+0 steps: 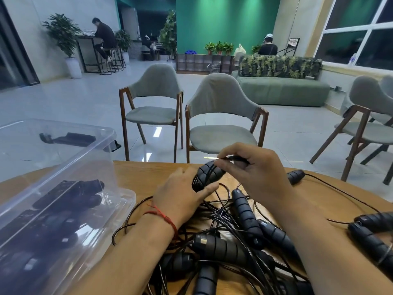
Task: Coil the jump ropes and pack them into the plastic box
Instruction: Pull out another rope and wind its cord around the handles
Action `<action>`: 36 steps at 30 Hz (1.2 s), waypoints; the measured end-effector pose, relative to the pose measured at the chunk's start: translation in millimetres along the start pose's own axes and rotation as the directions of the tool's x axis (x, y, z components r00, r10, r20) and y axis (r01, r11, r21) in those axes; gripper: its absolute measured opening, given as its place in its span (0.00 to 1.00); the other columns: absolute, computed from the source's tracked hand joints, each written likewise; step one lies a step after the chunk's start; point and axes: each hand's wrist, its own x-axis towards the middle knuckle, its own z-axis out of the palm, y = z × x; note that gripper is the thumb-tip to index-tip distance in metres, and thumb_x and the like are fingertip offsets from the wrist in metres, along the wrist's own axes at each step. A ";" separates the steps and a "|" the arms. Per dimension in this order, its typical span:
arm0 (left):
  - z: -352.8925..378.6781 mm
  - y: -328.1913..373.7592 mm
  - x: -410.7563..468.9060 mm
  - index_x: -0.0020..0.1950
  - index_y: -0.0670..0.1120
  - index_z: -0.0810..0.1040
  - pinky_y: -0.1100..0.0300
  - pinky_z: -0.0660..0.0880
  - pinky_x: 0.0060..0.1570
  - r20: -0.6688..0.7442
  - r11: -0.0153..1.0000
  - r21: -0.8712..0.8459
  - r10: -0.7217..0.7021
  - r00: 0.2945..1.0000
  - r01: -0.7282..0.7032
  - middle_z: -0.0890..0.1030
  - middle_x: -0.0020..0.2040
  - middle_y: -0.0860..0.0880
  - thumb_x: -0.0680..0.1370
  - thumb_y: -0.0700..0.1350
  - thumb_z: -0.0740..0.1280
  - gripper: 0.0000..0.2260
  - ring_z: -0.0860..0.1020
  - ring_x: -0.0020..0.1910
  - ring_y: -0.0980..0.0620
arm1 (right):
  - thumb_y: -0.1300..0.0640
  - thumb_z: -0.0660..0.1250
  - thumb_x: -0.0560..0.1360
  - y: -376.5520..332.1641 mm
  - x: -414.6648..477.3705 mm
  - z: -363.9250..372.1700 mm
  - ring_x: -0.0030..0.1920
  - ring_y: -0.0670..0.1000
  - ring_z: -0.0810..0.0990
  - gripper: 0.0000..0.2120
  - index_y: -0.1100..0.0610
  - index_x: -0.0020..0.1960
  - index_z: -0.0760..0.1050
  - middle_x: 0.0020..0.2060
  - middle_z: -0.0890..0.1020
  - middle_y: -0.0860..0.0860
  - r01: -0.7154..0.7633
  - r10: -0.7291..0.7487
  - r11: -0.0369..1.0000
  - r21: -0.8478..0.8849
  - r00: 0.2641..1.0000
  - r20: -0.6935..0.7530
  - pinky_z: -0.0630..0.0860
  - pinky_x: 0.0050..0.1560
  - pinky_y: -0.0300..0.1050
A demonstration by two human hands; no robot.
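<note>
Handles (pixel 207 176) of 1 jump rope sit gripped in the left hand (pixel 182 194), while the right hand (pixel 257 173) pinches its cord (pixel 234 157) just above. Tangled ropes (pixel 229 237) crowd the wooden table (pixel 144 173) beneath both wrists; the plastic box (pixel 127 195), left, holds others.
</note>
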 end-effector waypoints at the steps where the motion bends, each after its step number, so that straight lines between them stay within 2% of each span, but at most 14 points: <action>1: -0.1 0.7 -0.5 0.76 0.64 0.66 0.54 0.78 0.51 0.014 1.000 -0.001 0.020 1.000 -0.020 0.75 0.61 0.55 0.77 0.78 0.55 0.32 0.76 0.60 0.53 | 0.52 0.78 0.78 2.4 0.0 0.2 0.41 0.47 0.84 0.04 0.50 0.52 0.85 0.41 0.84 0.40 0.001 -0.001 1.000 -0.020 1.000 -0.005 0.81 0.41 0.49; 4: -1.6 3.1 -1.4 0.76 0.65 0.66 0.54 0.78 0.53 0.029 0.993 -0.055 0.106 0.994 -0.105 0.75 0.61 0.57 0.77 0.77 0.57 0.31 0.75 0.61 0.54 | 0.50 0.78 0.78 5.2 1.7 0.1 0.45 0.50 0.86 0.04 0.49 0.50 0.85 0.43 0.86 0.42 -0.040 0.039 0.999 -0.014 0.997 -0.069 0.82 0.46 0.55; 8: -4.7 7.7 -4.8 0.73 0.63 0.69 0.51 0.79 0.56 0.031 0.951 -0.153 0.275 0.961 -0.267 0.76 0.60 0.59 0.77 0.76 0.58 0.29 0.75 0.59 0.57 | 0.47 0.80 0.75 9.7 3.2 -3.3 0.46 0.47 0.85 0.05 0.45 0.47 0.86 0.42 0.87 0.42 -0.227 0.230 0.973 0.050 0.970 -0.082 0.82 0.48 0.47; 11: -10.5 9.1 -6.9 0.73 0.63 0.69 0.50 0.79 0.56 0.018 0.912 -0.196 0.371 0.929 -0.360 0.77 0.60 0.61 0.78 0.75 0.59 0.27 0.75 0.59 0.59 | 0.47 0.80 0.74 15.5 5.8 -13.9 0.49 0.46 0.86 0.04 0.46 0.46 0.88 0.43 0.88 0.45 -0.388 0.383 0.908 0.157 0.922 0.061 0.81 0.51 0.43; 15: -14.1 12.5 -11.8 0.78 0.61 0.66 0.56 0.78 0.59 -0.006 0.842 -0.229 0.501 0.865 -0.489 0.77 0.65 0.62 0.78 0.72 0.63 0.31 0.74 0.60 0.65 | 0.44 0.81 0.70 22.9 2.6 -25.0 0.52 0.52 0.86 0.11 0.49 0.47 0.89 0.46 0.89 0.51 -0.532 0.473 0.781 0.327 0.846 0.246 0.81 0.59 0.54; 19: -14.8 13.3 -14.3 0.79 0.63 0.55 0.57 0.82 0.57 -0.003 0.824 -0.316 0.495 0.869 -0.470 0.79 0.65 0.56 0.74 0.75 0.65 0.39 0.80 0.58 0.57 | 0.45 0.80 0.71 29.7 -2.6 -27.2 0.50 0.52 0.85 0.15 0.55 0.49 0.88 0.48 0.87 0.54 -0.673 0.515 0.629 0.389 0.736 0.440 0.77 0.55 0.52; 22: -13.0 13.5 -15.7 0.78 0.63 0.54 0.60 0.82 0.55 -0.028 0.784 -0.356 0.535 0.844 -0.509 0.80 0.64 0.54 0.75 0.72 0.68 0.38 0.81 0.57 0.58 | 0.46 0.79 0.71 28.2 -3.1 -22.5 0.44 0.51 0.85 0.14 0.56 0.49 0.87 0.44 0.86 0.54 -0.740 0.530 0.566 0.362 0.663 0.528 0.79 0.47 0.47; 24: -10.5 10.4 -14.6 0.78 0.62 0.58 0.59 0.83 0.53 -0.066 0.764 -0.388 0.535 0.843 -0.515 0.79 0.64 0.55 0.76 0.72 0.67 0.36 0.82 0.56 0.58 | 0.49 0.78 0.73 26.7 -1.7 -16.6 0.43 0.53 0.86 0.10 0.56 0.47 0.87 0.43 0.86 0.56 -0.734 0.551 0.571 0.367 0.674 0.492 0.82 0.44 0.47; 25: -9.1 8.3 -14.3 0.77 0.62 0.60 0.59 0.83 0.52 -0.088 0.757 -0.415 0.519 0.850 -0.505 0.79 0.63 0.57 0.76 0.72 0.67 0.34 0.82 0.56 0.58 | 0.51 0.77 0.76 26.3 -2.8 -13.1 0.45 0.55 0.86 0.09 0.57 0.47 0.86 0.43 0.86 0.57 -0.710 0.544 0.608 0.356 0.699 0.465 0.83 0.45 0.48; 27: -7.0 5.3 -14.0 0.75 0.64 0.64 0.60 0.82 0.49 -0.135 0.749 -0.477 0.455 0.880 -0.461 0.78 0.61 0.60 0.76 0.71 0.67 0.30 0.81 0.54 0.59 | 0.56 0.79 0.75 23.5 -7.7 -5.2 0.48 0.57 0.85 0.07 0.58 0.48 0.83 0.44 0.86 0.58 -0.666 0.534 0.662 0.344 0.741 0.407 0.84 0.53 0.54; 29: -5.7 5.8 -14.6 0.72 0.67 0.67 0.62 0.80 0.45 -0.191 0.747 -0.523 0.366 0.911 -0.410 0.78 0.56 0.61 0.76 0.71 0.66 0.26 0.81 0.49 0.59 | 0.61 0.76 0.68 22.6 -11.8 4.5 0.48 0.54 0.83 0.11 0.52 0.48 0.80 0.45 0.84 0.54 -0.655 0.573 0.651 0.385 0.756 0.317 0.80 0.60 0.59; 31: -5.4 8.1 -14.7 0.70 0.68 0.69 0.68 0.74 0.41 -0.237 0.730 -0.565 0.302 0.923 -0.385 0.79 0.51 0.59 0.78 0.69 0.65 0.22 0.81 0.44 0.59 | 0.65 0.76 0.73 20.8 -8.6 11.6 0.44 0.50 0.80 0.12 0.48 0.45 0.80 0.41 0.83 0.51 -0.635 0.586 0.716 0.291 0.773 0.244 0.80 0.57 0.61; 33: -7.3 9.6 -14.0 0.68 0.71 0.70 0.72 0.72 0.39 -0.261 0.707 -0.603 0.263 0.929 -0.369 0.79 0.47 0.58 0.80 0.66 0.64 0.16 0.81 0.42 0.58 | 0.60 0.72 0.80 19.3 -4.8 14.8 0.36 0.46 0.77 0.13 0.48 0.38 0.82 0.34 0.82 0.48 -0.607 0.571 0.782 0.142 0.789 0.228 0.78 0.46 0.56; 36: -8.6 10.3 -11.3 0.65 0.68 0.72 0.68 0.75 0.39 -0.286 0.680 -0.662 0.158 0.945 -0.314 0.80 0.48 0.56 0.81 0.66 0.61 0.13 0.81 0.45 0.54 | 0.47 0.68 0.84 7.4 -5.1 16.3 0.34 0.41 0.75 0.16 0.42 0.38 0.84 0.32 0.80 0.46 -0.517 0.475 0.839 0.169 0.848 0.235 0.71 0.45 0.47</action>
